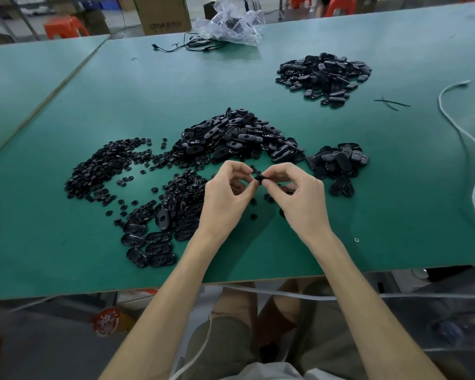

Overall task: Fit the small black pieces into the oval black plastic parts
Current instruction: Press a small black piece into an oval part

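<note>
black part (259, 178) being pinched by left hand (225, 194) & right hand (299, 193); prob early-mid, small pieces (102, 165) + oval parts (231, 135) heaps left undone

The cardboard box (163, 15) beyond the far edge of the table (381, 204) carries one line of dark print on its near face. The leading characters resemble "OTO"; the remainder is too blurred to read. The red round label (106, 322) below the table shows a white graphic only.
</note>
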